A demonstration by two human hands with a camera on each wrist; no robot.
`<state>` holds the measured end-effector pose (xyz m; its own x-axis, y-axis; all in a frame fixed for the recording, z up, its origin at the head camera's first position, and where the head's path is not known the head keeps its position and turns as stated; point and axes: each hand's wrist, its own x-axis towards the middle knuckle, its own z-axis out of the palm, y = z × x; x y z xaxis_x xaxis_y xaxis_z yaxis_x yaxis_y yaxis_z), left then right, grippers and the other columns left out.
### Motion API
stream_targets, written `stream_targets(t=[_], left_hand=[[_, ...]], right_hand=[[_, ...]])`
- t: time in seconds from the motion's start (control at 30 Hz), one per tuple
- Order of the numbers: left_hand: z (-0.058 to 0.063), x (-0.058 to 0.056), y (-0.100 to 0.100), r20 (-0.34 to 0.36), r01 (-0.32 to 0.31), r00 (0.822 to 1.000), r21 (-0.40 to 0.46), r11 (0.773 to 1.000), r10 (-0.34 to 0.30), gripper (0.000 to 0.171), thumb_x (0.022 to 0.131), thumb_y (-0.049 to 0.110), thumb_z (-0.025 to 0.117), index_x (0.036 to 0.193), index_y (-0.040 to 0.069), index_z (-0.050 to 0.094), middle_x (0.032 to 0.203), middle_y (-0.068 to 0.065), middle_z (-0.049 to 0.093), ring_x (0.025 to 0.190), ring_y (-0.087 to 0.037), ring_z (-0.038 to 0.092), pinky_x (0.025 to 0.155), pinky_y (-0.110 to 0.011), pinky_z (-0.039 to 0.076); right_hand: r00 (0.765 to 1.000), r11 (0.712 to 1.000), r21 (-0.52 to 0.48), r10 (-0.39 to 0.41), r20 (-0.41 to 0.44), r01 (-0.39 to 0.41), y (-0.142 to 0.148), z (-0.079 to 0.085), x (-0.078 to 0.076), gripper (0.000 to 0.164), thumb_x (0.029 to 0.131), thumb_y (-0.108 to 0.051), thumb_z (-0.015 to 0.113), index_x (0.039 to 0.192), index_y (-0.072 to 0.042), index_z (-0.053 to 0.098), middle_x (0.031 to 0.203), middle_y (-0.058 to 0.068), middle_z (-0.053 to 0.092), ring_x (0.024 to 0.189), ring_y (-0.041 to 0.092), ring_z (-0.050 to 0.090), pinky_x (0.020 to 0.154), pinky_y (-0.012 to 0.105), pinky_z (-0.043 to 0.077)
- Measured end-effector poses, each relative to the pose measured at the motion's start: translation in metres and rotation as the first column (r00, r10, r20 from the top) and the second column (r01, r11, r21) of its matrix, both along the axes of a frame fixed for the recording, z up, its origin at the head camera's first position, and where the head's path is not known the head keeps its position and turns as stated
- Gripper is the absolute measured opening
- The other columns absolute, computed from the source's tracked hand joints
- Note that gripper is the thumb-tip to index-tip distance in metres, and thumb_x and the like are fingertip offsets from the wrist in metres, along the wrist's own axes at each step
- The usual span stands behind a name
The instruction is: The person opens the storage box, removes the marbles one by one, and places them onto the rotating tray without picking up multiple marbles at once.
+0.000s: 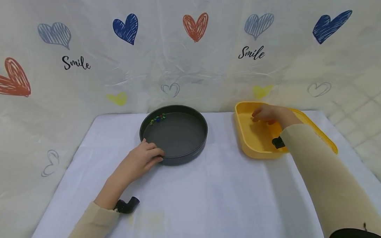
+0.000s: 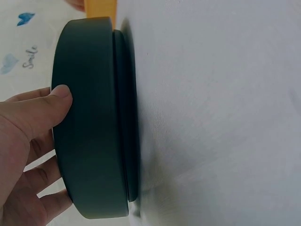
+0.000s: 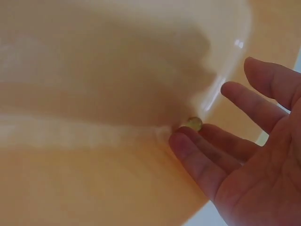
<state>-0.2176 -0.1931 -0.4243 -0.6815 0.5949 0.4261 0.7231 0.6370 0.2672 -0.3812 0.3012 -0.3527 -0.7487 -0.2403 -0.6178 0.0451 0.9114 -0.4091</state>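
A round dark cake pan stands on the white-covered table. My left hand holds its near-left rim; in the left wrist view the thumb presses the outer wall while the other fingers reach over the rim. Inside the pan, several small coloured glass marbles lie along the far-left wall. At the right, my right hand reaches into a yellow plastic tray. The right wrist view has its fingers extended around a clear yellowish marble in the tray's corner, fingertips touching or very near it.
A white cloth covers the table, with a stretch of it between pan and tray. Behind stands a pale backdrop sheet printed with hearts and words. A dark rounded object shows at the bottom right edge.
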Motion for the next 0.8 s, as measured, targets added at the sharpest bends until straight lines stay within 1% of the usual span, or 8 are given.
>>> stream_targets(t=[0.07, 0.13, 0.23, 0.33, 0.4, 0.47, 0.6, 0.8], left_hand=[[0.000, 0.000, 0.001, -0.001, 0.001, 1.000, 0.003, 1.000, -0.001, 0.012, 0.088, 0.015, 0.077, 0.097, 0.020, 0.072, 0.087, 0.007, 0.062, 0.084, -0.013, 0.060, 0.107, -0.065, 0.036], [0.001, 0.000, 0.001, 0.000, 0.000, 1.000, 0.006, 1.000, 0.000, 0.012, 0.088, 0.015, 0.077, 0.097, 0.020, 0.072, 0.088, 0.007, 0.062, 0.084, -0.013, 0.060, 0.107, -0.065, 0.035], [0.001, 0.000, 0.001, 0.002, -0.003, 1.000, 0.007, 1.000, 0.003, 0.012, 0.088, 0.014, 0.077, 0.097, 0.019, 0.072, 0.087, 0.007, 0.062, 0.084, -0.013, 0.060, 0.107, -0.065, 0.035], [0.002, 0.000, 0.001, 0.005, -0.005, 1.000, 0.003, 1.000, 0.005, 0.012, 0.088, 0.015, 0.077, 0.098, 0.019, 0.073, 0.087, 0.007, 0.062, 0.084, -0.013, 0.060, 0.108, -0.064, 0.035], [0.002, 0.000, 0.001, 0.008, -0.006, 1.000, 0.000, 1.000, 0.006, 0.012, 0.088, 0.015, 0.077, 0.098, 0.019, 0.073, 0.087, 0.007, 0.062, 0.084, -0.013, 0.060, 0.108, -0.064, 0.035], [0.002, 0.000, 0.001, 0.007, -0.007, 1.000, -0.005, 1.000, 0.007, 0.012, 0.088, 0.015, 0.077, 0.098, 0.019, 0.073, 0.087, 0.006, 0.062, 0.084, -0.014, 0.060, 0.108, -0.064, 0.035], [0.003, 0.001, 0.001, 0.006, -0.007, 1.000, -0.007, 1.000, 0.007, 0.012, 0.087, 0.015, 0.078, 0.098, 0.018, 0.073, 0.087, 0.006, 0.062, 0.084, -0.014, 0.060, 0.108, -0.065, 0.035], [0.002, 0.001, 0.001, 0.005, -0.002, 1.000, -0.006, 1.000, 0.002, 0.012, 0.088, 0.015, 0.077, 0.098, 0.018, 0.073, 0.087, 0.007, 0.061, 0.084, -0.014, 0.059, 0.108, -0.064, 0.035]], right_hand=[[1.000, 1.000, 0.001, 0.010, -0.016, -0.010, 0.001, -0.002, -0.001, 0.053, 0.102, -0.020, 0.049, 0.144, 0.011, 0.037, 0.146, 0.035, 0.035, 0.134, 0.052, 0.037, 0.109, 0.058, 0.038], [0.998, 0.999, 0.015, 0.035, -0.052, -0.034, 0.002, -0.003, -0.001, 0.051, 0.102, -0.019, 0.051, 0.141, 0.013, 0.042, 0.140, 0.034, 0.043, 0.127, 0.049, 0.044, 0.105, 0.057, 0.042], [0.990, 0.996, 0.053, 0.082, -0.114, -0.076, 0.003, -0.006, -0.003, 0.043, 0.100, -0.018, 0.054, 0.129, 0.013, 0.055, 0.115, 0.028, 0.057, 0.103, 0.038, 0.057, 0.092, 0.047, 0.052], [0.984, 0.994, 0.070, 0.098, -0.152, -0.089, 0.003, -0.007, -0.004, 0.040, 0.098, -0.018, 0.058, 0.124, 0.011, 0.060, 0.094, 0.014, 0.060, 0.085, 0.024, 0.055, 0.078, 0.036, 0.052], [0.983, 0.996, 0.064, 0.078, -0.166, -0.068, 0.004, -0.007, -0.006, 0.039, 0.096, -0.016, 0.060, 0.124, 0.010, 0.061, 0.088, 0.011, 0.061, 0.079, 0.022, 0.056, 0.074, 0.033, 0.051], [0.982, 0.998, 0.041, 0.052, -0.180, -0.045, 0.003, -0.006, -0.005, 0.040, 0.094, -0.013, 0.062, 0.128, 0.008, 0.060, 0.090, 0.010, 0.063, 0.079, 0.022, 0.058, 0.076, 0.032, 0.053], [0.979, 0.999, -0.032, -0.001, -0.203, -0.005, -0.003, -0.002, -0.002, 0.035, 0.092, -0.006, 0.062, 0.125, 0.004, 0.062, 0.098, 0.013, 0.064, 0.080, 0.025, 0.060, 0.078, 0.035, 0.056], [0.966, 0.987, -0.159, -0.053, -0.251, 0.013, -0.019, 0.009, 0.011, 0.032, 0.100, -0.016, 0.058, 0.125, 0.003, 0.059, 0.115, 0.022, 0.063, 0.094, 0.033, 0.061, 0.081, 0.037, 0.058]])
